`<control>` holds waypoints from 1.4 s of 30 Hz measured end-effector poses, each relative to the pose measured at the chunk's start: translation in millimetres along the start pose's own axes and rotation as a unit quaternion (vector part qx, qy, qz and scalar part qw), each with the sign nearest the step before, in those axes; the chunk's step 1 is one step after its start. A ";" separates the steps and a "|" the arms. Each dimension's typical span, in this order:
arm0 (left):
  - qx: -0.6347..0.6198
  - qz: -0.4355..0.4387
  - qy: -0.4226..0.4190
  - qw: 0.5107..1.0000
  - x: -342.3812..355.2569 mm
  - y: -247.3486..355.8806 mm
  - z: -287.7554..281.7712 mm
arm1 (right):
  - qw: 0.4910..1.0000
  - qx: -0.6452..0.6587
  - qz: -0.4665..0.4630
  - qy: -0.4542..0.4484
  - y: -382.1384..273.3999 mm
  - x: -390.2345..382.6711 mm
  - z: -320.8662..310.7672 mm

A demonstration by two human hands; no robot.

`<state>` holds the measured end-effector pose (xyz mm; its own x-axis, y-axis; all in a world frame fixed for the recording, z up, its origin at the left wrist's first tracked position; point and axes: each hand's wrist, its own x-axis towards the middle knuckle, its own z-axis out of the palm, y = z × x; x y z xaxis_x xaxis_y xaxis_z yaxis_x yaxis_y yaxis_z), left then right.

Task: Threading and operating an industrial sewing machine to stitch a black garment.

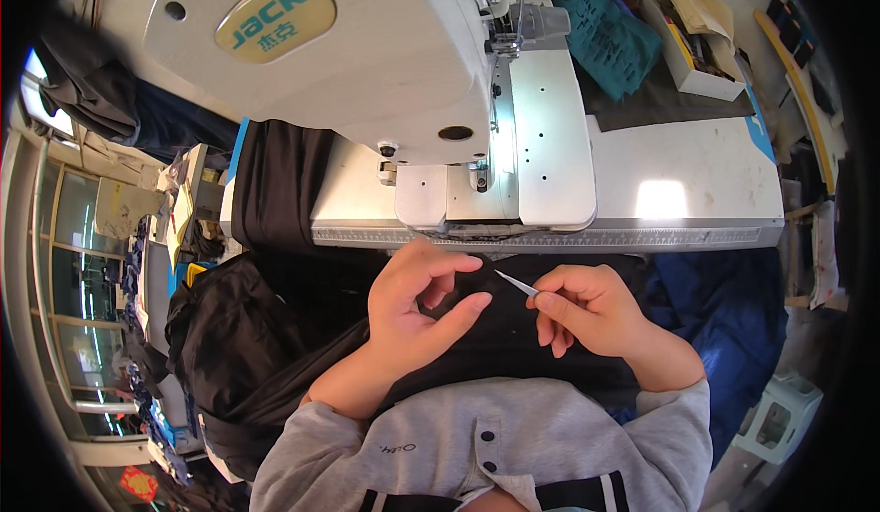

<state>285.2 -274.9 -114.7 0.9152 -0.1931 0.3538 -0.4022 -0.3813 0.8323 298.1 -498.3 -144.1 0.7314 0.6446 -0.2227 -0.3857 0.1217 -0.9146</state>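
In front of the sewing machine (367,81), my right hand (587,306) pinches a slim, pointed silver tool (519,283). Its tip points up and left toward my left hand; the rest is hidden in my fingers, so its exact kind is unclear. My left hand (417,297) is raised beside it, thumb and forefinger spread apart, with nothing visible between them. Black fabric (477,338) lies across my lap below both hands. The lit needle area (481,177) of the machine stands just beyond my hands, and neither hand touches it.
A ruler strip (642,237) runs along the table's front edge. Dark cloth (275,182) hangs over the table at left. Teal fabric (610,35) and a white box of items (697,63) sit at back right. Blue cloth (724,319) and a plastic stool (779,416) are at right.
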 end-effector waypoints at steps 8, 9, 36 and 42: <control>0.069 0.036 0.032 0.996 -0.6 1.1 10.1 | 1.000 0.004 -0.015 -0.004 6.3 3.8 5.4; 0.065 0.035 0.038 0.997 -0.5 0.7 11.2 | 1.000 0.005 -0.016 -0.005 6.7 4.0 5.4; 0.031 0.022 0.038 0.999 6.6 -6.6 10.4 | 0.997 0.069 0.010 -0.023 8.6 6.6 3.1; -0.022 0.013 0.044 0.999 12.2 -14.0 13.0 | 0.932 0.070 -0.224 0.276 -18.4 -10.1 -26.1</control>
<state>301.6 -283.7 -127.6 0.9042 -0.1220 0.4093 -0.4256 -0.3362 0.8401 312.4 -526.8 -133.8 0.9997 0.0243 -0.0035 -0.0131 0.4075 -0.9131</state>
